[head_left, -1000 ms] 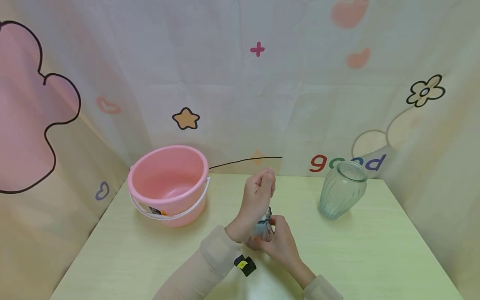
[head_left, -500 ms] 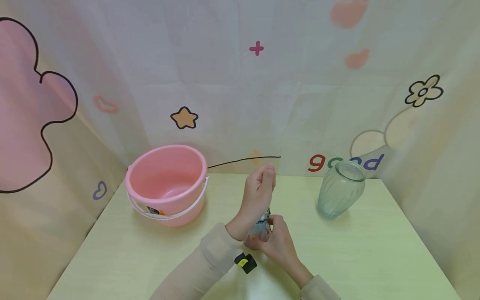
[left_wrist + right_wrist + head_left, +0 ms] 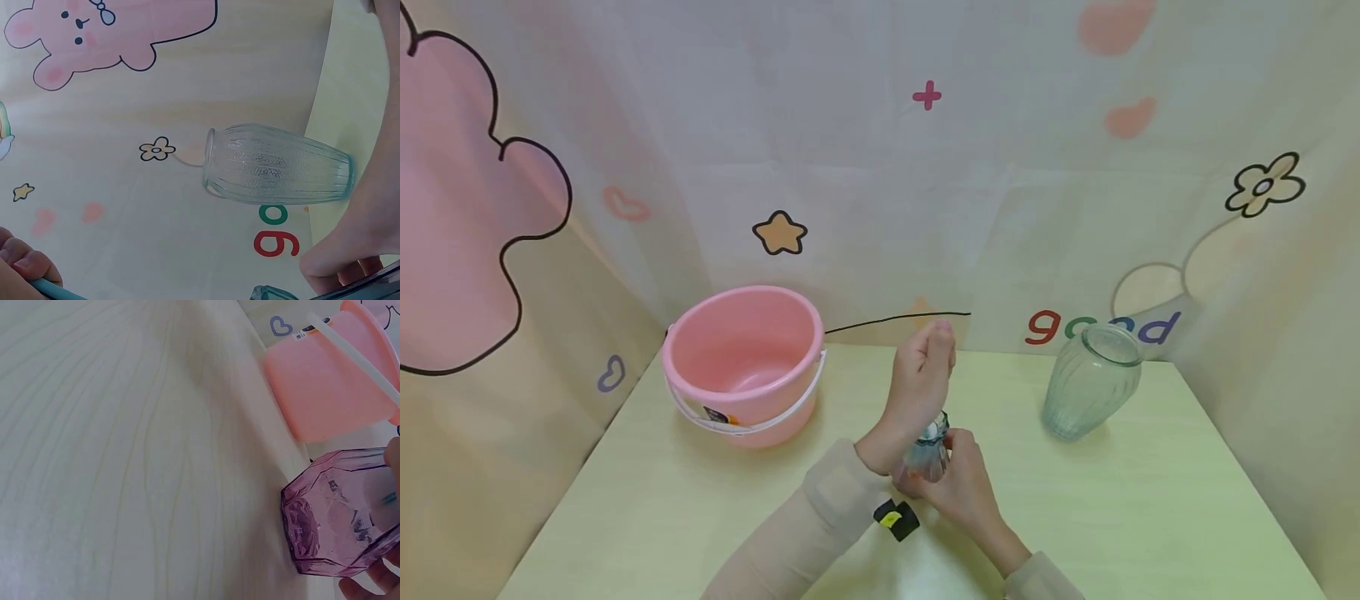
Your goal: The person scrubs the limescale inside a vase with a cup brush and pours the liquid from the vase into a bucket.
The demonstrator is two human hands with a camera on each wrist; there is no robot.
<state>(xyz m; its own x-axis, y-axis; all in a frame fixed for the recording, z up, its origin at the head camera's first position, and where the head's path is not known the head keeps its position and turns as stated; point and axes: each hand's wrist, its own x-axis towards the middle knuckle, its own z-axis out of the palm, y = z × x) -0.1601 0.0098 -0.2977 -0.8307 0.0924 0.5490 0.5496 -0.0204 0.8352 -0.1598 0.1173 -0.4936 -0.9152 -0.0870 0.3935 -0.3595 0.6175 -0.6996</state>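
Observation:
In the head view my left hand (image 3: pixel 919 379) is a fist above a small faceted glass vase (image 3: pixel 925 462). Its curled fingers grip a thin teal rod (image 3: pixel 59 290), partly visible at the bottom of the left wrist view; the rod's lower end is hidden. My right hand (image 3: pixel 966 486) grips the vase from the right side, thumb and fingers around it. Seen from the right wrist, the vase (image 3: pixel 337 515) has a clear purple lower body. Toward its flared rim (image 3: pixel 274 292) the glass turns bluish green.
A pink bucket (image 3: pixel 790 417) with a white handle stands at the left on the pale wooden table (image 3: pixel 1150 517). A taller ribbed glass vase (image 3: pixel 1086 392) stands at the right rear. A small black item (image 3: pixel 897 520) with a yellow label lies beside the left sleeve. A printed curtain hangs behind.
My left fist has risen slightly above the small vase. The right hand keeps its grip on the vase. The head view has shifted a little.

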